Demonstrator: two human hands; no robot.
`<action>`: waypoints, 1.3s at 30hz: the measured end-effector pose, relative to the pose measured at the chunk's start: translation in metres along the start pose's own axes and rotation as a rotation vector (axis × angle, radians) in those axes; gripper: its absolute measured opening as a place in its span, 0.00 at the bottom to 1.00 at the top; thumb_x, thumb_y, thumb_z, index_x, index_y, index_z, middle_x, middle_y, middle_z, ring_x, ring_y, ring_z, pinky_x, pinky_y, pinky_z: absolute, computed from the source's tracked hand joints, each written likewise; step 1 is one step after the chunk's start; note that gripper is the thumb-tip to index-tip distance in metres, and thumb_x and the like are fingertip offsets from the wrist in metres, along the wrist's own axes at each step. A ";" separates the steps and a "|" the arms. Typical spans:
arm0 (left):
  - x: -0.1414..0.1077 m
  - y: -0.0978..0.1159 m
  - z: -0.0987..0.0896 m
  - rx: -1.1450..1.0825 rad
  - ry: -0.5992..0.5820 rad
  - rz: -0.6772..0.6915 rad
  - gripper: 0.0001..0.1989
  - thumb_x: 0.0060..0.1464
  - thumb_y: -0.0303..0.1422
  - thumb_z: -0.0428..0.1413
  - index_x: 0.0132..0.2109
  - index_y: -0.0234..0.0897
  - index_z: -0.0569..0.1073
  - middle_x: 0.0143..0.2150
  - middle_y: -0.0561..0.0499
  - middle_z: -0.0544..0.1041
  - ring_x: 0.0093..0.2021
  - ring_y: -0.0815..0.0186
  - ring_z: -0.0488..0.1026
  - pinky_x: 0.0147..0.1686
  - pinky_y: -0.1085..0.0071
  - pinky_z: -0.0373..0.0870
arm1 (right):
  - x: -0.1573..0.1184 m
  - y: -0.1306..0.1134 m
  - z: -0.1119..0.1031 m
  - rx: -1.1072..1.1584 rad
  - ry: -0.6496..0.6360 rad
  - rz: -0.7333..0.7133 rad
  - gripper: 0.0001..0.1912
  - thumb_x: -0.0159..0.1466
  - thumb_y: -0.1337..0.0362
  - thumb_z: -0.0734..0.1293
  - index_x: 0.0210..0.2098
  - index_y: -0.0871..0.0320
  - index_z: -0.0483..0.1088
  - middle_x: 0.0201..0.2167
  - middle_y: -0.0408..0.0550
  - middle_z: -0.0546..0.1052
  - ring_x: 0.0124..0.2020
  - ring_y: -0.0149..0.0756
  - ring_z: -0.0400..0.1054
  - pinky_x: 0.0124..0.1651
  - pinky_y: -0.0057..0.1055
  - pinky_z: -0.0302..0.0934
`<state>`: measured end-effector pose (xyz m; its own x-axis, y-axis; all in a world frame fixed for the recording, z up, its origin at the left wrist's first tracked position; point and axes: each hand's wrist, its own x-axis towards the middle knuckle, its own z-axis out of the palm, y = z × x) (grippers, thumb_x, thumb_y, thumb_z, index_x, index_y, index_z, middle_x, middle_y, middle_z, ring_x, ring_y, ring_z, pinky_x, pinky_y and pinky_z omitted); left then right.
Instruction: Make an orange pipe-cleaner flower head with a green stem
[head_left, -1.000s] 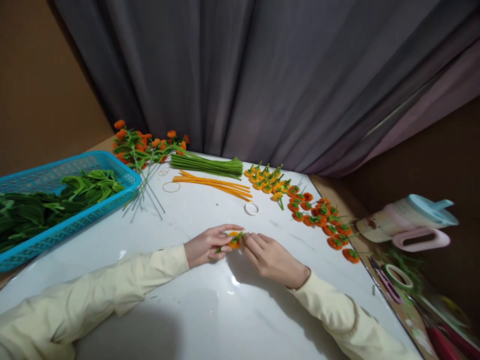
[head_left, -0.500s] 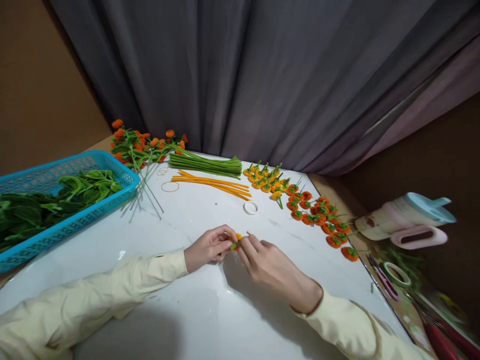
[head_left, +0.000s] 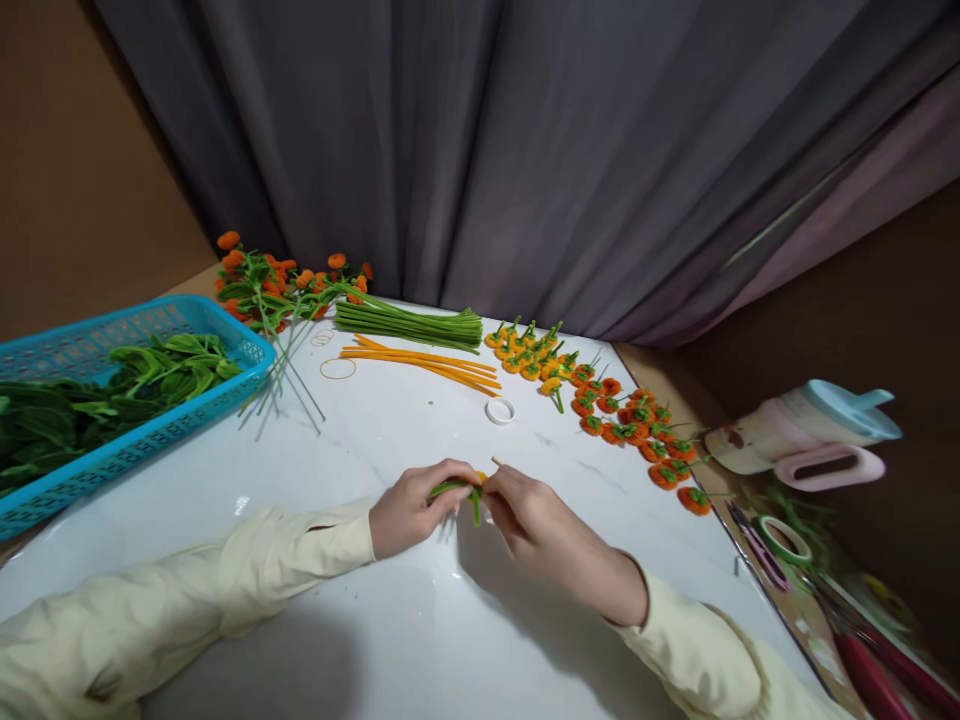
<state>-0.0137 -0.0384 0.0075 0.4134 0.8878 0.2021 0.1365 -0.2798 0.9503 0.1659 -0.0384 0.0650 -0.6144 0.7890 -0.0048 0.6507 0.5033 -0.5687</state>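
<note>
Fingers closed, my left hand (head_left: pixel 415 503) pinches a small yellow flower with green stem pieces (head_left: pixel 477 505) over the white table (head_left: pixel 405 620). My right hand (head_left: pixel 546 535) meets it from the other side, its fingertips pressed on the same flower's right edge. A thin pale stick end pokes out above the right fingers. Much of the flower is covered by the fingers. Beyond the hands lie a white ring (head_left: pixel 500 410), orange stems (head_left: pixel 431 362) and a bundle of green stems (head_left: pixel 412 325).
A blue basket (head_left: pixel 259 362) of green leaves stands at left, orange flowers (head_left: pixel 229 240) behind it. Yellow flower heads (head_left: pixel 529 355) and orange ones (head_left: pixel 637 415) lie at right. Further right are a tumbler (head_left: pixel 802 430), green tape (head_left: pixel 785 540) and red-handled pliers (head_left: pixel 862 665).
Green stem pieces now stick out to the left and downward between my hands, where less green showed before. My right hand has turned slightly, and the view has shifted a little.
</note>
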 end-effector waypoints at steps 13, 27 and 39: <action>0.000 -0.005 0.005 -0.157 0.056 -0.095 0.10 0.58 0.35 0.48 0.45 0.36 0.65 0.38 0.48 0.74 0.30 0.70 0.70 0.33 0.73 0.69 | 0.003 0.006 0.016 1.283 -0.006 0.479 0.14 0.53 0.57 0.70 0.25 0.63 0.69 0.19 0.39 0.62 0.18 0.24 0.56 0.27 0.28 0.64; 0.004 -0.010 0.007 -0.080 0.018 -0.251 0.16 0.56 0.41 0.47 0.29 0.34 0.67 0.18 0.58 0.64 0.16 0.75 0.60 0.18 0.78 0.59 | 0.000 0.010 0.019 0.933 0.131 0.414 0.13 0.57 0.57 0.64 0.26 0.62 0.69 0.17 0.38 0.63 0.18 0.29 0.64 0.25 0.26 0.58; 0.014 -0.011 0.002 -0.364 -0.089 -0.258 0.21 0.54 0.41 0.52 0.52 0.34 0.64 0.38 0.48 0.73 0.23 0.73 0.69 0.26 0.73 0.69 | -0.003 0.012 0.020 1.147 0.079 0.430 0.14 0.54 0.56 0.68 0.25 0.63 0.70 0.21 0.43 0.67 0.18 0.27 0.60 0.25 0.26 0.61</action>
<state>-0.0074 -0.0237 -0.0007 0.4857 0.8721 -0.0586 -0.0730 0.1073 0.9915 0.1663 -0.0416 0.0416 -0.3917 0.8537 -0.3432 -0.0002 -0.3730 -0.9278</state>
